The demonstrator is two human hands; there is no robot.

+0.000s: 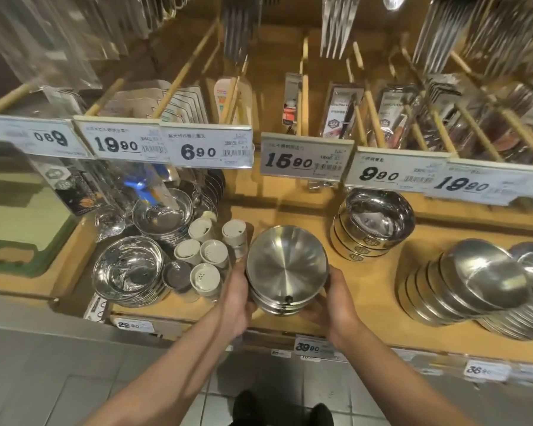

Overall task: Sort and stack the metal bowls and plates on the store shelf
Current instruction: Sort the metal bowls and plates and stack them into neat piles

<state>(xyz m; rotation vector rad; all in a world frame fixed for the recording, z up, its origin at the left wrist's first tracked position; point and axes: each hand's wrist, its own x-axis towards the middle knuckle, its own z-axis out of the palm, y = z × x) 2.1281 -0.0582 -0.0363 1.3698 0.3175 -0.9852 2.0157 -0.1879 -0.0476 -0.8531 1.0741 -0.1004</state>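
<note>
A stack of brushed metal bowls (286, 269) sits at the front middle of the wooden shelf (382, 330). My left hand (236, 302) grips its left side and my right hand (339, 302) grips its right side. Behind it to the right stands a stack of shiny deep bowls (373, 222). A leaning row of metal plates (474, 287) fills the right end. On the left are a stack of shiny shallow bowls (126, 269) and, behind it, a stack of small dishes (163, 213).
Several white-lidded shaker jars (203, 250) stand between the left bowls and the held stack. Price tags (179, 149) hang along the upper shelf, with packaged cutlery (342, 109) above. A green tray (19, 229) lies far left. Tiled floor lies below.
</note>
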